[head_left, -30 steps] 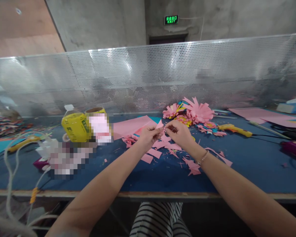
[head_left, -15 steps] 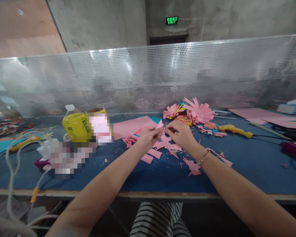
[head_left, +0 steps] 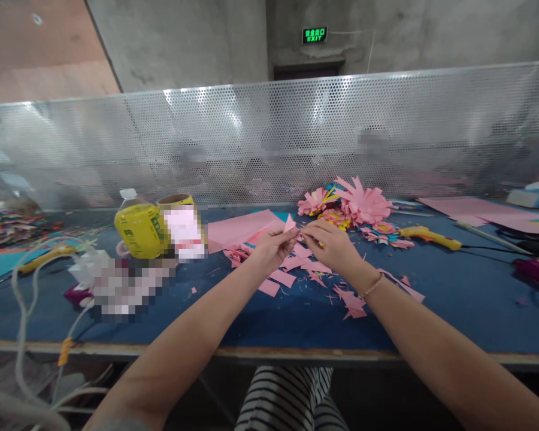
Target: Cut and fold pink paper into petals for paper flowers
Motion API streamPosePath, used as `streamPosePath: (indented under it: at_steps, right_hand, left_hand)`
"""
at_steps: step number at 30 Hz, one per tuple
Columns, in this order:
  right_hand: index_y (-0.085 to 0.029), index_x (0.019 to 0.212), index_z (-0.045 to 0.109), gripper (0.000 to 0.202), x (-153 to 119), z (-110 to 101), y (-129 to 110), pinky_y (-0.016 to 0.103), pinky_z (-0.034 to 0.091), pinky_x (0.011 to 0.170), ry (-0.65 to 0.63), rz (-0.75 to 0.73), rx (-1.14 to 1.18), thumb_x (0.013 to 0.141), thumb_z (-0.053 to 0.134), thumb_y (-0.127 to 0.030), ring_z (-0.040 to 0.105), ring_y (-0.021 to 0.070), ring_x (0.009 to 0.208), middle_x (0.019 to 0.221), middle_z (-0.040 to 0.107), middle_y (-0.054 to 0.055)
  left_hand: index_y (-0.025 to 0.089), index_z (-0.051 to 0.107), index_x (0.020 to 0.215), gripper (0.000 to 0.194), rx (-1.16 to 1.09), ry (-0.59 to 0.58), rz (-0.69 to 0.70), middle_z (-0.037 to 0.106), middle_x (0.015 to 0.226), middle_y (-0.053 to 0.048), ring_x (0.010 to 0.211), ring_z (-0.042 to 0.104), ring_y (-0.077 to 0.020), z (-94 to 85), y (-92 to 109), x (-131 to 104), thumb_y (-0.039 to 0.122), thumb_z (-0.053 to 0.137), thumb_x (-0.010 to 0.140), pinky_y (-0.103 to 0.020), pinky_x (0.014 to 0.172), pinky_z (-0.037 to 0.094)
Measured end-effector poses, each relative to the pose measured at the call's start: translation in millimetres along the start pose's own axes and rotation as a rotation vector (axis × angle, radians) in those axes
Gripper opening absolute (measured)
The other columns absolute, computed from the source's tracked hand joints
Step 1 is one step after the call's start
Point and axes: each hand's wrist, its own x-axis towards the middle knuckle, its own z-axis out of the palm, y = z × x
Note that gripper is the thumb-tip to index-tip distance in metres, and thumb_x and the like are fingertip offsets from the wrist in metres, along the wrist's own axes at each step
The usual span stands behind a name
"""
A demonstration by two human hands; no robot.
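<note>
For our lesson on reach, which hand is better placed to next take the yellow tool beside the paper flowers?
Probably the right hand: it is nearer the yellow tool, while the left hand grips pink paper.

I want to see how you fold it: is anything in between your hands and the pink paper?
Nothing visible is in the way: the left hand and right hand both have fingers on the folded pink paper.

The surface (head_left: pixel 314 332) is dark blue. Paper flowers (head_left: pixel 366 203) mix pink with yellow and blue; paper scraps (head_left: pixel 282 278) are pink. The bottle label (head_left: pixel 139 233) is yellow, the glue gun (head_left: pixel 430 237) yellow, the exit sign (head_left: pixel 315 36) green on black, the trousers (head_left: pixel 278 400) striped black and white.
</note>
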Motion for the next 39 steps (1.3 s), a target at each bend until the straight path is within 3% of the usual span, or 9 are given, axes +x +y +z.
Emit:
streamPosePath:
  at_steps: [9, 22, 25, 28, 33, 39]
  right_hand:
    - [-0.018, 0.093, 0.058, 0.022, -2, -1, 4, 0.033, 0.046, 0.073, -0.044, -0.109, -0.077, 0.078, 0.042, -0.017, 0.052, 0.0170, 0.083, 0.087, 0.057, 0.008]
    - [-0.022, 0.097, 0.056, 0.025, 1, -10, 8, 0.030, 0.044, 0.066, -0.175, -0.124, 0.023, 0.079, 0.040, -0.016, 0.049, 0.0144, 0.076, 0.083, 0.054, 0.006]
    - [-0.021, 0.085, 0.058, 0.018, 2, -8, 5, 0.029, 0.043, 0.065, -0.073, -0.030, 0.140, 0.078, 0.042, -0.016, 0.049, 0.0136, 0.074, 0.079, 0.054, 0.005]
    - [-0.018, 0.070, 0.053, 0.011, 3, -4, -1, 0.026, 0.041, 0.059, 0.015, 0.154, 0.229, 0.076, 0.044, -0.017, 0.048, 0.0122, 0.066, 0.069, 0.051, 0.002]
    - [-0.017, 0.062, 0.046, 0.018, 5, 1, -6, 0.022, 0.033, 0.049, -0.099, 0.395, 0.334, 0.078, 0.041, -0.025, 0.042, 0.0092, 0.052, 0.054, 0.045, -0.002]
    - [-0.017, 0.052, 0.036, 0.028, 5, 3, -7, 0.021, 0.026, 0.045, -0.162, 0.411, 0.269, 0.077, 0.042, -0.027, 0.035, 0.0073, 0.046, 0.047, 0.039, -0.004]
  left_hand:
    - [0.008, 0.058, 0.061, 0.006, -0.029, -0.016, 0.010, 0.053, 0.053, 0.003, 0.045, 0.048, 0.0002, -4.0, -1, 2, 0.011, 0.063, 0.061, -0.009, 0.045, 0.041]
    - [0.010, 0.053, 0.057, 0.011, 0.022, -0.073, -0.036, 0.049, 0.048, 0.004, 0.042, 0.044, 0.0001, -7.9, -1, 4, 0.015, 0.062, 0.061, -0.011, 0.042, 0.036]
    - [0.011, 0.052, 0.056, 0.013, 0.044, -0.110, -0.034, 0.049, 0.047, 0.004, 0.041, 0.043, -0.0004, -7.0, 0, 2, 0.017, 0.062, 0.061, -0.012, 0.042, 0.035]
    - [0.011, 0.051, 0.055, 0.015, 0.076, -0.112, -0.002, 0.048, 0.046, 0.003, 0.041, 0.043, -0.0013, -4.8, 1, 0, 0.018, 0.063, 0.060, -0.014, 0.043, 0.035]
    - [0.012, 0.051, 0.054, 0.013, 0.214, -0.066, 0.072, 0.047, 0.044, 0.004, 0.039, 0.042, -0.0024, -1.3, -4, 0, 0.019, 0.061, 0.057, -0.017, 0.043, 0.034]
    - [0.013, 0.050, 0.052, 0.007, 0.530, -0.071, 0.239, 0.048, 0.044, 0.004, 0.041, 0.044, -0.0047, -5.6, -11, 4, 0.015, 0.051, 0.059, -0.018, 0.044, 0.033]
